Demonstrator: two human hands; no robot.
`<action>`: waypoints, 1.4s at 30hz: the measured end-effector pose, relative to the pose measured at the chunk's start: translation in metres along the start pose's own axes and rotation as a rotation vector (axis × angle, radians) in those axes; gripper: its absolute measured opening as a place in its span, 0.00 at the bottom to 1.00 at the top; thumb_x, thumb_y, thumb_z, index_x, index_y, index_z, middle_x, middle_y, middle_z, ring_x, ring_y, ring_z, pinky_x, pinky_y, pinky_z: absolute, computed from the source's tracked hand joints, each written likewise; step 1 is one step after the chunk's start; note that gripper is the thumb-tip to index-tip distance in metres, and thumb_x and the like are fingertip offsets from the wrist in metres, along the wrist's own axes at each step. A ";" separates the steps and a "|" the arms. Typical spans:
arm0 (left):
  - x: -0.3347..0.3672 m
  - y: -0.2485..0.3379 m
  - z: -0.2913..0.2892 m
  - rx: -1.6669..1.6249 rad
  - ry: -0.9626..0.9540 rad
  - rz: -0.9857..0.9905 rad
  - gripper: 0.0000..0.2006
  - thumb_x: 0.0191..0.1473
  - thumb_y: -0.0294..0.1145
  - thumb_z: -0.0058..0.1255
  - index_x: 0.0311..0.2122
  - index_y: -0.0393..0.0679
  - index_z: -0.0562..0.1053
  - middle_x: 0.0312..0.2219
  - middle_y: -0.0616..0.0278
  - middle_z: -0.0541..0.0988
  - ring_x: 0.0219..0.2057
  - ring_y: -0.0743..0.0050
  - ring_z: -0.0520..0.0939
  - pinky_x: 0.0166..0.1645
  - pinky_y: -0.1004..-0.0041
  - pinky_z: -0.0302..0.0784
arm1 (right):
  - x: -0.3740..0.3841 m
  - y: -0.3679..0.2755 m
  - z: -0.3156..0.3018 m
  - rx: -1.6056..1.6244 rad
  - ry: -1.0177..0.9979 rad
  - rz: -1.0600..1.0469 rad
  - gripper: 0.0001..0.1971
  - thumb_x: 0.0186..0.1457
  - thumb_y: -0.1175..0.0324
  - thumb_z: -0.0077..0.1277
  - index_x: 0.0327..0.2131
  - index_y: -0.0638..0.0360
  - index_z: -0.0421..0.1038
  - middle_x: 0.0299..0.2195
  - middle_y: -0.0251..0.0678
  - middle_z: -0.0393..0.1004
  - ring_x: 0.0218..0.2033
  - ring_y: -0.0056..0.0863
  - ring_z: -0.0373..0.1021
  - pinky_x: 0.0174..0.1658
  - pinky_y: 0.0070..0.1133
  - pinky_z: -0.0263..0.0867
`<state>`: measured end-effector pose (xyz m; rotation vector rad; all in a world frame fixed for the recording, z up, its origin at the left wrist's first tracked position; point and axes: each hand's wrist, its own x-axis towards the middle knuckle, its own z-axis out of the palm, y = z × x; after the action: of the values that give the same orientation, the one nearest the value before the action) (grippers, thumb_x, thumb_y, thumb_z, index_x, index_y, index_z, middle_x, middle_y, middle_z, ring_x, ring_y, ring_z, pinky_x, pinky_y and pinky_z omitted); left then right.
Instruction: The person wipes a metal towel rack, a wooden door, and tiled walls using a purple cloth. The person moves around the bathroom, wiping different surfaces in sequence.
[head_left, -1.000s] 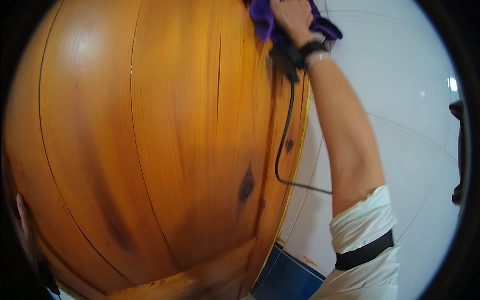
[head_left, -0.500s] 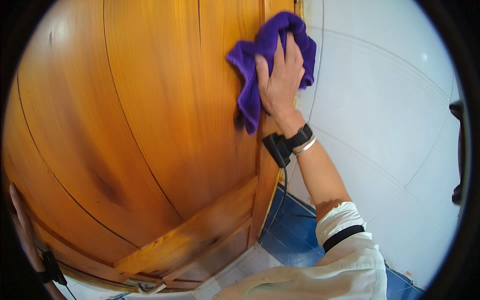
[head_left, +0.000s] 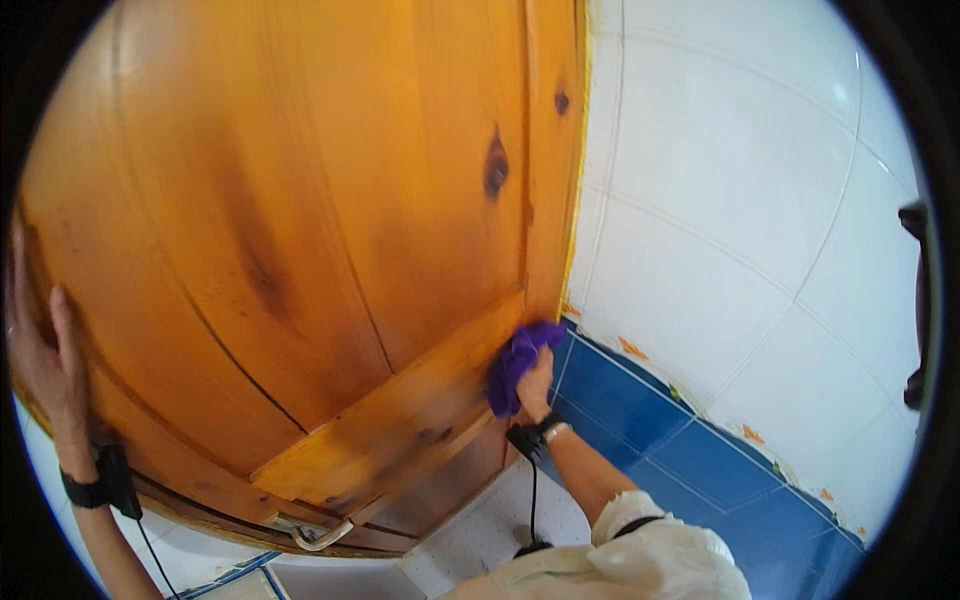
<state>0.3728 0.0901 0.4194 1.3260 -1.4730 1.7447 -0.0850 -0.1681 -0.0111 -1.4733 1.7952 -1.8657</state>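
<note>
My right hand (head_left: 537, 385) presses a bunched purple cloth (head_left: 513, 372) against the right side of a varnished wooden door (head_left: 420, 230). The cloth sits where the door's cross rail (head_left: 390, 415) meets its right upright. My fingers are partly hidden in the fabric. At the far left, my left hand (head_left: 52, 365) lies against the door's left edge, its visible fingers stretched out and holding nothing. Each wrist carries a black strap with a small dark device and a cable.
White wall tiles (head_left: 720, 180) run close along the door's right side, with blue tiles (head_left: 690, 470) below a flowered border. A metal door handle (head_left: 325, 537) juts out at the lower left. Whitish speckled flooring (head_left: 490, 520) shows below the door.
My right hand has come down the door's right side with the purple cloth, from the upper part to the cross rail. More of my left hand now shows, higher up the left edge.
</note>
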 end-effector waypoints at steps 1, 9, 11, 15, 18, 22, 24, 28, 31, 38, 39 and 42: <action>0.001 -0.002 -0.001 0.061 0.105 0.079 0.26 0.66 0.39 0.42 0.68 0.51 0.58 0.68 0.58 0.56 0.69 0.59 0.54 0.72 0.56 0.47 | -0.004 -0.003 -0.011 0.166 -0.138 0.233 0.16 0.61 0.73 0.43 0.50 0.70 0.69 0.50 0.58 0.70 0.53 0.59 0.62 0.61 0.38 0.56; 0.015 0.007 -0.009 0.126 0.119 -0.012 0.29 0.60 0.34 0.45 0.67 0.56 0.59 0.69 0.62 0.55 0.71 0.63 0.50 0.74 0.55 0.38 | 0.065 -0.161 -0.037 0.255 -0.018 -0.526 0.33 0.54 0.56 0.59 0.59 0.63 0.62 0.59 0.50 0.59 0.64 0.53 0.51 0.66 0.41 0.46; 0.015 0.009 -0.010 0.115 0.103 -0.020 0.30 0.59 0.34 0.45 0.67 0.54 0.60 0.69 0.60 0.55 0.71 0.62 0.50 0.73 0.55 0.38 | 0.079 -0.194 -0.028 -0.106 -0.123 -0.848 0.38 0.49 0.51 0.62 0.59 0.61 0.62 0.61 0.52 0.56 0.66 0.57 0.46 0.67 0.49 0.39; 0.014 0.011 -0.014 0.144 0.052 -0.062 0.30 0.57 0.33 0.44 0.67 0.52 0.60 0.68 0.58 0.55 0.71 0.60 0.50 0.73 0.55 0.39 | 0.112 -0.236 -0.009 0.079 0.163 -0.953 0.33 0.53 0.57 0.52 0.59 0.66 0.61 0.65 0.57 0.51 0.68 0.60 0.43 0.67 0.51 0.36; 0.016 0.014 -0.017 0.172 0.046 -0.061 0.31 0.55 0.32 0.45 0.66 0.51 0.61 0.68 0.57 0.55 0.70 0.58 0.51 0.73 0.55 0.40 | 0.165 -0.276 -0.003 0.076 0.190 -0.896 0.33 0.56 0.60 0.47 0.63 0.64 0.57 0.67 0.56 0.48 0.69 0.58 0.42 0.67 0.48 0.35; 0.018 0.020 -0.019 0.138 0.026 -0.101 0.31 0.54 0.31 0.45 0.65 0.48 0.62 0.68 0.54 0.56 0.70 0.56 0.52 0.73 0.54 0.40 | 0.262 -0.380 -0.014 0.070 0.426 -1.113 0.32 0.60 0.54 0.50 0.63 0.61 0.60 0.67 0.52 0.51 0.68 0.54 0.46 0.66 0.45 0.42; 0.018 0.023 -0.021 0.097 0.068 -0.109 0.31 0.53 0.30 0.45 0.65 0.44 0.63 0.67 0.51 0.57 0.70 0.52 0.52 0.72 0.53 0.41 | 0.303 -0.444 -0.027 0.129 0.543 -1.137 0.31 0.61 0.50 0.49 0.60 0.62 0.64 0.65 0.52 0.57 0.65 0.54 0.52 0.64 0.45 0.46; 0.018 0.024 -0.026 0.009 0.027 -0.125 0.30 0.53 0.31 0.46 0.64 0.42 0.64 0.67 0.48 0.57 0.69 0.50 0.54 0.72 0.52 0.42 | 0.338 -0.549 -0.046 0.078 0.531 -0.856 0.39 0.60 0.33 0.37 0.62 0.55 0.63 0.66 0.50 0.55 0.66 0.53 0.50 0.65 0.48 0.43; 0.016 0.024 -0.029 -0.087 0.039 -0.137 0.30 0.54 0.33 0.46 0.64 0.42 0.63 0.66 0.49 0.59 0.69 0.51 0.55 0.72 0.53 0.43 | 0.308 -0.590 -0.045 0.068 0.595 -0.885 0.41 0.60 0.32 0.36 0.63 0.56 0.63 0.67 0.51 0.53 0.67 0.56 0.48 0.65 0.49 0.41; 0.025 0.017 -0.011 -0.775 0.262 -0.205 0.30 0.61 0.51 0.43 0.63 0.43 0.64 0.58 0.52 0.71 0.61 0.54 0.68 0.68 0.56 0.51 | 0.142 -0.642 -0.023 0.133 0.711 -1.603 0.26 0.61 0.58 0.51 0.59 0.62 0.64 0.62 0.50 0.60 0.64 0.50 0.53 0.65 0.40 0.48; 0.019 0.013 -0.011 -0.926 0.318 -0.248 0.30 0.62 0.55 0.43 0.61 0.44 0.66 0.54 0.53 0.75 0.58 0.56 0.73 0.64 0.58 0.58 | 0.112 -0.634 -0.010 0.270 0.592 -1.639 0.26 0.61 0.60 0.51 0.59 0.62 0.63 0.63 0.49 0.59 0.65 0.49 0.52 0.66 0.39 0.47; -0.010 -0.013 -0.024 -1.093 0.225 -0.331 0.28 0.69 0.44 0.34 0.66 0.34 0.56 0.61 0.46 0.65 0.64 0.57 0.65 0.68 0.62 0.56 | 0.044 -0.596 0.019 0.505 0.328 -1.662 0.27 0.59 0.69 0.52 0.60 0.65 0.60 0.65 0.46 0.54 0.67 0.47 0.46 0.69 0.37 0.43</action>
<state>0.3786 0.1185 0.4178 0.6790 -1.5656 0.6186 0.1991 -0.0533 0.5023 -2.7194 -0.4398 -2.7891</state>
